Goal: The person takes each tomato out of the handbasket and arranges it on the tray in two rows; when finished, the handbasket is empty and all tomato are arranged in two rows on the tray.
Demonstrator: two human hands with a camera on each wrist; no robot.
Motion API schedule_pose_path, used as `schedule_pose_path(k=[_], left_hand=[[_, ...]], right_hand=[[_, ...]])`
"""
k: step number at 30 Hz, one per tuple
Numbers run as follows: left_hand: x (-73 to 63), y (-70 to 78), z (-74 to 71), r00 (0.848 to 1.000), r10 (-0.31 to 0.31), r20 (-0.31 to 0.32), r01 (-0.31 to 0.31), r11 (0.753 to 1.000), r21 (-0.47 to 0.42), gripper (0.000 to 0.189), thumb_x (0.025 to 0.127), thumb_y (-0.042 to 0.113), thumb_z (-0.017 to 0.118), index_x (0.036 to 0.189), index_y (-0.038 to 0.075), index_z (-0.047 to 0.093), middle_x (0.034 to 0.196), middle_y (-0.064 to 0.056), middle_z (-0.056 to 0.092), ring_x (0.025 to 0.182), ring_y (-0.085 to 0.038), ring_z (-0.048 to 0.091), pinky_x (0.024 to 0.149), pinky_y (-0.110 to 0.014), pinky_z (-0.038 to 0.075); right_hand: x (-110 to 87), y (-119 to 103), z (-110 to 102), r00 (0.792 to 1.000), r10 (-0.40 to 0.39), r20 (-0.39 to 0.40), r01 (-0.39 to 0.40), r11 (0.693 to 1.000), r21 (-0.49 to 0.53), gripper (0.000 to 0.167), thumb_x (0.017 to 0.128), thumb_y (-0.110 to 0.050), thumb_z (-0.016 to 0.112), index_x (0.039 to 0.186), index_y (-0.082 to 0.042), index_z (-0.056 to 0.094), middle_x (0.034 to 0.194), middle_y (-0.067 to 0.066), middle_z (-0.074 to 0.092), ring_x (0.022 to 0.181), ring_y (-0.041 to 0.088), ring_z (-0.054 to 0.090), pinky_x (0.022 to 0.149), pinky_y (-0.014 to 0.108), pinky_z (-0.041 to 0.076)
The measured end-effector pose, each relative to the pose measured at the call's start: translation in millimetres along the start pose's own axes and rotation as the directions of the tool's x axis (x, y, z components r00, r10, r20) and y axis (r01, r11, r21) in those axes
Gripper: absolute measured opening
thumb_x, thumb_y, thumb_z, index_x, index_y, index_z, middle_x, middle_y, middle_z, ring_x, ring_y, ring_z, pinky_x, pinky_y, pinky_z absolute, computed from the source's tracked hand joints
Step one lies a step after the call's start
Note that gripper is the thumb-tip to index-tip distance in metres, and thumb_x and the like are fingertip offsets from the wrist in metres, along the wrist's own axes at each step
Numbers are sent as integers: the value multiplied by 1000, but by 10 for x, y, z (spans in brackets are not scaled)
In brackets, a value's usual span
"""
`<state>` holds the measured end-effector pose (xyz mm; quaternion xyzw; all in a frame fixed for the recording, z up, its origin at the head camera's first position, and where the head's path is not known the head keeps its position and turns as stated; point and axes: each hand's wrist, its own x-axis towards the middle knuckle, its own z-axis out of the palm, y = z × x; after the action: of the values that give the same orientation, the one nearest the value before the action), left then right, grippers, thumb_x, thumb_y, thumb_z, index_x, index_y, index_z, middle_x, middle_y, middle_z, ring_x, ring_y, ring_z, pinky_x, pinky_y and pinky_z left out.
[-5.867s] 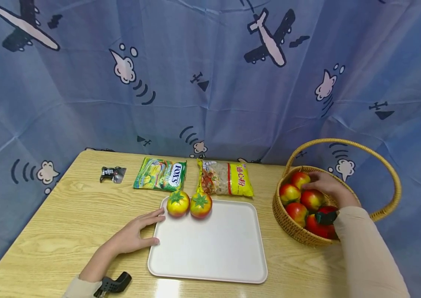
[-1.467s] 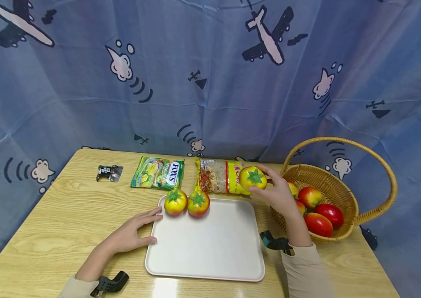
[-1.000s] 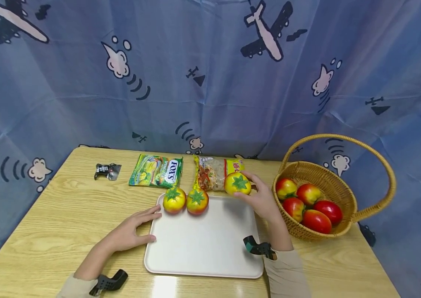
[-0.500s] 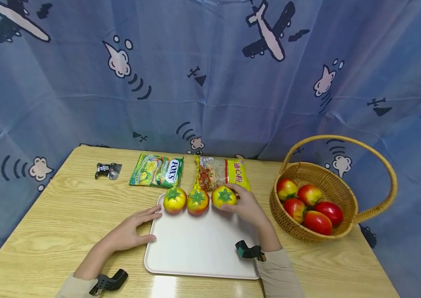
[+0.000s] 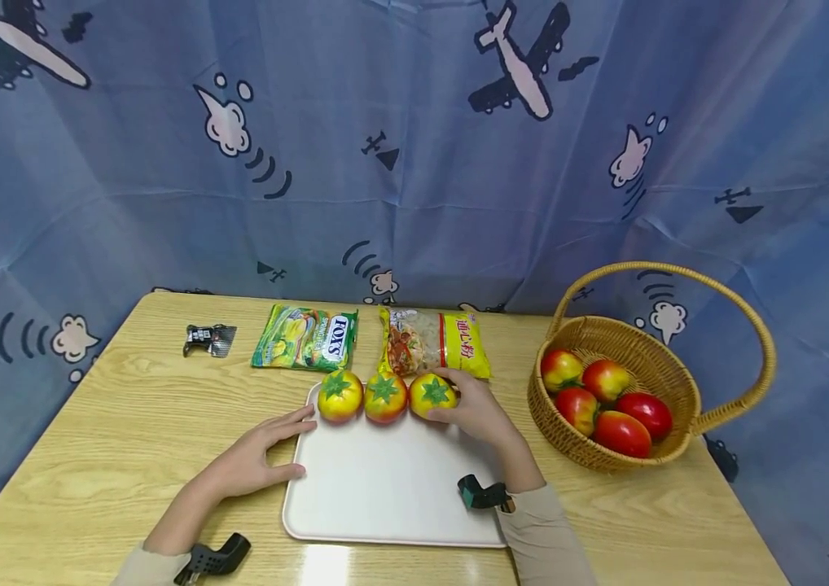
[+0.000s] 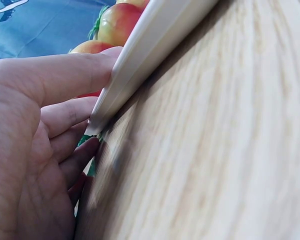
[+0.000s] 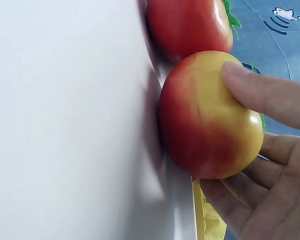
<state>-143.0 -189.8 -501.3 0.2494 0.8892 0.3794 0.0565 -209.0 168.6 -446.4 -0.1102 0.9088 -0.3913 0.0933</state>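
Note:
In the head view, my right hand holds a yellow-and-red tomato with a green leafy top, at the back edge of the white tray. Seen from the right wrist, the thumb lies on the near side of the tomato and the fingers bend behind it. Two similar tomatoes, the middle one and the left one, stand beside it in a row. My left hand rests at the tray's left edge, fingers extended; in the left wrist view its fingertips touch the tray rim.
A wicker basket with a tall handle stands at the right, holding several red and red-yellow fruits. Behind the tray lie a green FOX'S bag and a yellow pasta bag. A small black packet lies at the back left.
My right hand has left the basket with the tomato and carried it leftward and down to the tray, beside the other two. The left hand has stayed at the tray's edge.

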Motion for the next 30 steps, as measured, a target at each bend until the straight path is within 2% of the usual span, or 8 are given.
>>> schedule_pose_path(k=[4, 15, 21, 26, 30], left_hand=[[-1, 9, -2, 1000, -12, 10, 12, 1000, -12, 65, 83, 45, 69, 138, 15, 51, 153, -3, 33, 137, -38, 33, 107, -61, 31], [11, -8, 10, 1000, 15, -12, -14, 1000, 18, 64, 83, 44, 69, 137, 14, 52, 152, -5, 35, 135, -40, 36, 105, -62, 32], [16, 15, 9, 1000, 7, 0, -7, 1000, 17, 64, 84, 44, 67, 138, 14, 51, 153, -7, 34, 135, -42, 35, 104, -63, 32], [7, 25, -1, 1000, 1, 2, -1, 1000, 18, 64, 84, 44, 67, 139, 13, 50, 153, -6, 34, 135, -41, 35, 105, -62, 33], [1, 25, -7, 1000, 15, -15, -15, 1000, 23, 64, 84, 43, 68, 138, 13, 50, 152, -6, 36, 135, -40, 36, 105, -61, 33]], right_hand=[[-10, 3, 8, 1000, 14, 8, -14, 1000, -5, 68, 79, -24, 77, 139, -10, 47, 141, 14, 48, 125, 31, 48, 103, 50, 40], [-12, 21, 2, 999, -39, 19, 40, 998, -46, 74, 78, -24, 78, 142, -8, 44, 142, 17, 47, 126, 35, 47, 105, 53, 38], [-19, 40, -46, 999, -34, 36, 34, 999, 6, 79, 75, -30, 80, 143, -14, 43, 144, 13, 45, 130, 36, 44, 108, 53, 36], [-40, 53, -140, 997, -71, 29, 69, 995, 75, 81, 75, -29, 80, 143, -6, 41, 145, 15, 44, 133, 40, 40, 110, 51, 34], [-60, 40, -222, 998, -69, 5, 68, 993, 97, 80, 76, -26, 80, 142, -4, 40, 145, 17, 43, 135, 39, 38, 112, 51, 31]])
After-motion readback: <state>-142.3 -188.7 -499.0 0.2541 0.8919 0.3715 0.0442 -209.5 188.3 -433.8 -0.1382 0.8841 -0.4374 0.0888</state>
